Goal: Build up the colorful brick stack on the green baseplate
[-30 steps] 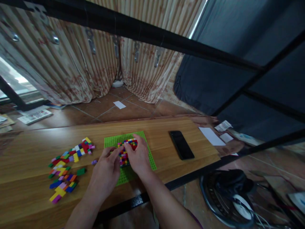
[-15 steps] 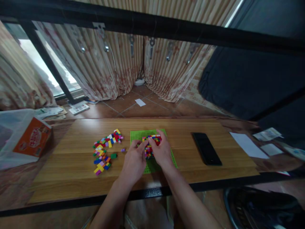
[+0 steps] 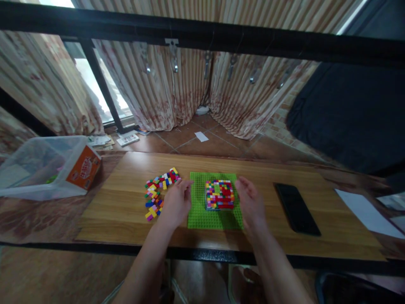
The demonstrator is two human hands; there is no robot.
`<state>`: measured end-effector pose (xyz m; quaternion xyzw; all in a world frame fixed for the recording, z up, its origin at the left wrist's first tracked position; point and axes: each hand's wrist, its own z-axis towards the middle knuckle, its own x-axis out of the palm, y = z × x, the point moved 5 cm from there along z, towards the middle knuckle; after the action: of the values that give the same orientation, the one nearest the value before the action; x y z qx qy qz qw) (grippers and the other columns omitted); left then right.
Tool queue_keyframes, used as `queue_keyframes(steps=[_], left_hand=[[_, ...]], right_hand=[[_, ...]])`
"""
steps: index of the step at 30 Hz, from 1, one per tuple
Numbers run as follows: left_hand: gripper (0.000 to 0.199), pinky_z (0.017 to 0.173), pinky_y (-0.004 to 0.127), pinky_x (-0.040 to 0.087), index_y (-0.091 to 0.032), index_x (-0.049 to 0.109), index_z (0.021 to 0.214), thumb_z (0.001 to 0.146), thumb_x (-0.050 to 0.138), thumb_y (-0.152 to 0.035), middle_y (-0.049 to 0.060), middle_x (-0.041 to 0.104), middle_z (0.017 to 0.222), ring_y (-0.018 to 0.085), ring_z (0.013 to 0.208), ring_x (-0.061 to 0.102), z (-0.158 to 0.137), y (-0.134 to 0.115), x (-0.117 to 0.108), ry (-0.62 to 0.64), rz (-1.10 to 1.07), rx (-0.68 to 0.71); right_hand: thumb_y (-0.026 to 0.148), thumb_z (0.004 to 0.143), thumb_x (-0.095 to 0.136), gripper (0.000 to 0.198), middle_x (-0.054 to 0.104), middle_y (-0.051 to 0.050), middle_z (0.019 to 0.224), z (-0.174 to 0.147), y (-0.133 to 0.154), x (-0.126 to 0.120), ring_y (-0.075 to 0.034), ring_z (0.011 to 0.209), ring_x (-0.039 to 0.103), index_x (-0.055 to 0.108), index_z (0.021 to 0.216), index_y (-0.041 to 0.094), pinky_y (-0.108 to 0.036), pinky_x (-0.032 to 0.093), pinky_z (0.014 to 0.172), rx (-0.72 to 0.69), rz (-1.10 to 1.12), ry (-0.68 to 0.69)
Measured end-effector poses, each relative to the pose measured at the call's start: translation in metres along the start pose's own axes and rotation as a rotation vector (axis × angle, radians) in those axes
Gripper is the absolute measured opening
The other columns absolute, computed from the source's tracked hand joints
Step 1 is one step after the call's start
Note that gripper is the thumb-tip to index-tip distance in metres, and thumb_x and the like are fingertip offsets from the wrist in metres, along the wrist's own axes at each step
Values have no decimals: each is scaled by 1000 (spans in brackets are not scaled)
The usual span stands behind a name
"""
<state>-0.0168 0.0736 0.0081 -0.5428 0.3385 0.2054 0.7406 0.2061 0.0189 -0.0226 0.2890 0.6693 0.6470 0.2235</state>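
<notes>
A block of many small coloured toy bricks [image 3: 219, 195] stands on a green studded baseplate [image 3: 199, 220], with neither hand touching it. My left hand [image 3: 177, 203] hovers between the baseplate's left edge and the loose toy bricks [image 3: 153, 195], its fingers apart and pointing forward; I see nothing in it. It hides part of the pile's right side. Beside the baseplate's right edge is my right hand [image 3: 251, 202], with loosely bent fingers held apart and no brick visible in them.
To the right on the wooden board [image 3: 114, 211] lies a black smartphone [image 3: 297, 209]. A clear plastic bin [image 3: 47, 169] with an orange label stands at the left. White paper [image 3: 368, 211] lies at the far right. A dark bar [image 3: 202, 28] crosses above.
Both hands have come off the brick block and spread apart, the left toward the loose bricks, the right past the baseplate's edge. The camera has turned left, shifting the scene rightward.
</notes>
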Motion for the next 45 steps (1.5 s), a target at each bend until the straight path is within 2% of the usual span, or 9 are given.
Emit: queue_keyframes(steps=[9, 13, 17, 22, 25, 29, 32, 38, 45], left_hand=[[38, 86, 32, 52, -16, 74, 105, 80, 48, -6, 9, 75, 103, 22, 91, 69, -9, 54, -51, 106, 216, -183], [39, 84, 32, 51, -16, 74, 109, 77, 55, -8, 10, 74, 104, 24, 93, 68, -13, 53, -51, 207, 292, -189], [26, 84, 34, 49, -17, 77, 93, 76, 58, -12, 10, 74, 98, 26, 96, 67, -12, 45, -41, 302, 416, -131], [18, 73, 30, 46, -20, 75, 83, 76, 59, -14, 7, 72, 85, 23, 85, 65, -11, 46, -37, 276, 440, -157], [14, 64, 27, 43, -20, 72, 80, 76, 60, -13, 4, 67, 71, 18, 71, 61, -9, 46, -39, 208, 338, -130], [7, 63, 25, 44, -19, 66, 81, 78, 60, -17, 2, 67, 77, 16, 69, 60, -8, 35, -38, 91, 7, -35], [4, 66, 24, 46, -19, 60, 82, 79, 63, -19, 0, 64, 76, 14, 70, 59, -10, 14, -27, 84, -291, 20], [11, 73, 24, 50, -17, 63, 89, 81, 69, -23, 1, 66, 82, 14, 77, 63, -20, -29, 3, 150, -634, 79], [16, 70, 23, 51, -16, 65, 89, 80, 74, -24, 2, 68, 79, 12, 73, 63, -20, -42, 9, 166, -838, 39]], right_hand=[[41, 64, 83, 40, 73, -3, 92, -13, 13, -16, -15, 84, 67, 71, 96, 21, -28, 52, 75, 56, 77, 2], [37, 62, 84, 35, 72, -2, 88, -13, 15, -15, -14, 80, 65, 72, 91, 21, -27, 52, 71, 62, 98, 23], [35, 60, 85, 34, 72, -2, 85, -13, 16, -16, -13, 77, 64, 73, 88, 20, -27, 52, 70, 74, 96, 27], [37, 61, 83, 32, 73, -3, 84, -12, 16, -16, -15, 75, 65, 73, 87, 21, -29, 53, 69, 47, 79, 24], [38, 63, 82, 31, 74, -3, 85, -11, 17, -16, -16, 76, 66, 73, 87, 21, -32, 53, 72, 13, 46, 12], [42, 72, 76, 29, 75, -5, 87, -19, 29, -15, -19, 79, 68, 74, 91, 20, -35, 53, 76, -131, -102, -13], [42, 81, 70, 24, 75, -4, 88, -36, 41, -2, -18, 75, 67, 75, 95, 22, -33, 52, 71, -266, -177, 99], [33, 82, 73, 15, 74, 0, 85, -61, 38, 31, -16, 76, 66, 75, 96, 26, -29, 51, 72, -269, -110, 464], [34, 79, 76, 12, 75, 1, 81, -56, 38, 29, -16, 75, 67, 77, 88, 26, -29, 53, 71, -160, 17, 498]])
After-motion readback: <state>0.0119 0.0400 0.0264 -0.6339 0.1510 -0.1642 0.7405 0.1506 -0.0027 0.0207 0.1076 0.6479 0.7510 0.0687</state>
